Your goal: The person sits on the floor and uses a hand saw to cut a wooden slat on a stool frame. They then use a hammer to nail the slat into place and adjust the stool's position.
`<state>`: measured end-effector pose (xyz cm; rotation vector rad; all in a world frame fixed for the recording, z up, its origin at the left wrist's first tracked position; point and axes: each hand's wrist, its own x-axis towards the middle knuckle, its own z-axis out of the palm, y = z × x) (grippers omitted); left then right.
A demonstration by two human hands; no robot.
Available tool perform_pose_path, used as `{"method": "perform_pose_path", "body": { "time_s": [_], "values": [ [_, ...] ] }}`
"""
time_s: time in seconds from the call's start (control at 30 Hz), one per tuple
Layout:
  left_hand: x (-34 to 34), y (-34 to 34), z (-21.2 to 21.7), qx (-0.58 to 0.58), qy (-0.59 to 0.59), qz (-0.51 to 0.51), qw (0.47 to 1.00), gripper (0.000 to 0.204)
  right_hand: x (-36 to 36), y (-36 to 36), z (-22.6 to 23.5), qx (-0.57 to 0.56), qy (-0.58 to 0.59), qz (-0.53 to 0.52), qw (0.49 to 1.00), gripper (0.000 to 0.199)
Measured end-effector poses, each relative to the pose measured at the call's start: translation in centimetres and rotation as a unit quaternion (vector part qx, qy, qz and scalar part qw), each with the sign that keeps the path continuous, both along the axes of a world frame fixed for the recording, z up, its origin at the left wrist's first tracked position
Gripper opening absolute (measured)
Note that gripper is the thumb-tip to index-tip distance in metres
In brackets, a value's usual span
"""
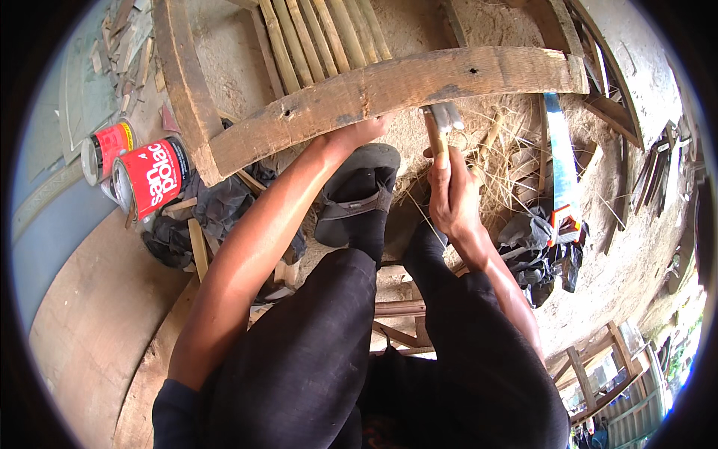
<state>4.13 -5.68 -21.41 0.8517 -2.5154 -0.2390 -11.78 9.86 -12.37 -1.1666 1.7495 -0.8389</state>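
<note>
My right hand [453, 193] is closed around the wooden handle of a hammer [439, 135]. The hammer's metal head is up against the near edge of a curved wooden beam [419, 78]. To its left, my left hand [364, 132] reaches under that same edge, and the beam hides most of its fingers, so what they hold cannot be seen. The beam is part of a wooden frame, with a post [187, 82] at its left end and several bamboo slats [318, 37] beyond it. A sandalled foot [359, 191] rests between my forearms.
Two red tins [153, 178] stand at the left beside crumpled dark plastic [221, 206]. A handsaw [561, 157] with an orange handle lies at the right, near bamboo shavings [501, 161]. Wood scraps [127, 63] are piled at the far left. Another wooden frame [598, 367] is at the lower right.
</note>
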Motion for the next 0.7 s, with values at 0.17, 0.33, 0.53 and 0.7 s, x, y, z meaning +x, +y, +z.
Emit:
{"method": "perform_pose_path", "body": {
  "time_s": [0.17, 0.33, 0.53, 0.7],
  "values": [
    [0.2, 0.0, -0.4, -0.077, -0.076, -0.007, 0.994, 0.021, 0.1, -0.4, 0.1, -0.018, 0.014, 0.010, 1.000, 0.025],
    [0.3, 0.0, -0.3, -0.049, -0.108, 0.011, 0.993, 0.022, -0.5, -0.5, 0.3, -0.021, 0.015, 0.013, 1.000, 0.024],
    [0.2, -0.1, -0.7, -0.062, -0.122, 0.014, 0.990, 0.020, -0.4, -0.4, -0.9, 0.033, 0.037, 0.034, 0.998, 0.020],
    [0.0, 0.0, -0.1, -0.017, -0.021, -0.003, 1.000, 0.021, -0.2, -0.4, 0.0, -0.040, 0.014, 0.008, 0.999, 0.021]
  ]
}}
